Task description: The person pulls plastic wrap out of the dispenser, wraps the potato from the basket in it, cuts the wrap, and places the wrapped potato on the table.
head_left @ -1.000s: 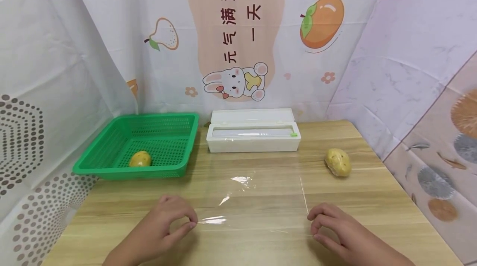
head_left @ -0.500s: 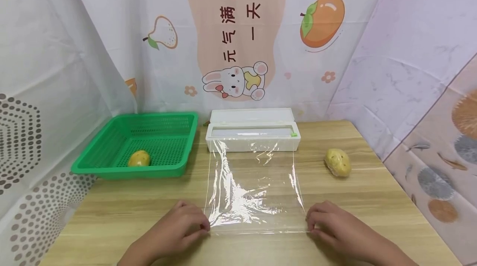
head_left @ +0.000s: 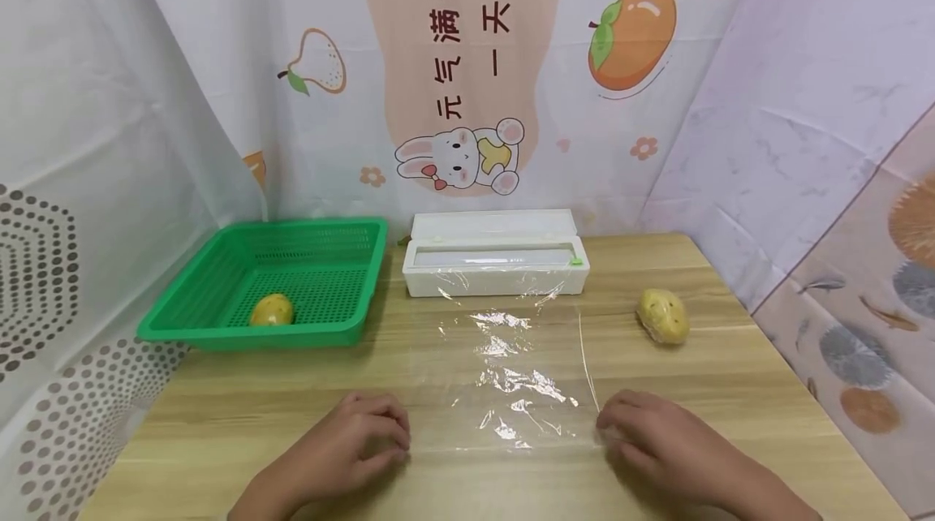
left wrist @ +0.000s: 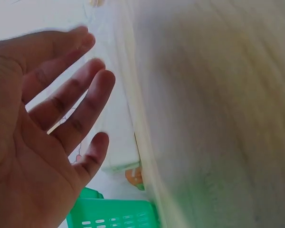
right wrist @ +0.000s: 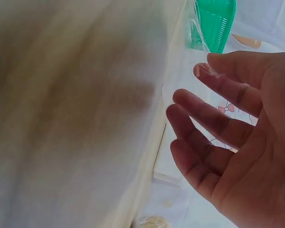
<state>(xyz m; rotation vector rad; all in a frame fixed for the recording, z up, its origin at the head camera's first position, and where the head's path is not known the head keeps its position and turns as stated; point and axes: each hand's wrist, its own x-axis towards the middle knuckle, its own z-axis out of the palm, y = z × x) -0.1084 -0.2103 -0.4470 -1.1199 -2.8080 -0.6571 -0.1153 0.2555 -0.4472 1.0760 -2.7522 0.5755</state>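
A sheet of clear plastic wrap (head_left: 504, 375) stretches over the wooden table from a white wrap dispenser box (head_left: 497, 282). Its near corners are at my two hands. My left hand (head_left: 351, 448) pinches the left corner between thumb and index finger; the left wrist view shows those two fingertips together and the other fingers loosely bent. With thumb and index finger, my right hand (head_left: 668, 448) pinches the right corner, and a wrinkled bit of wrap (right wrist: 206, 71) shows at these fingertips in the right wrist view. The dispenser's lid (head_left: 497, 225) stands raised at the back.
A green basket (head_left: 248, 336) at the back left holds a potato (head_left: 272, 310). To the right of the dispenser lies another potato (head_left: 663, 316), shiny as if wrapped in film. Printed curtains (head_left: 307, 156) hang behind and beside the table.
My left hand has moved right and slightly forward, then stayed nearly still. My right hand has shifted slightly. The glare on the wrap has changed, spreading wide half a second ago and breaking into patches now.
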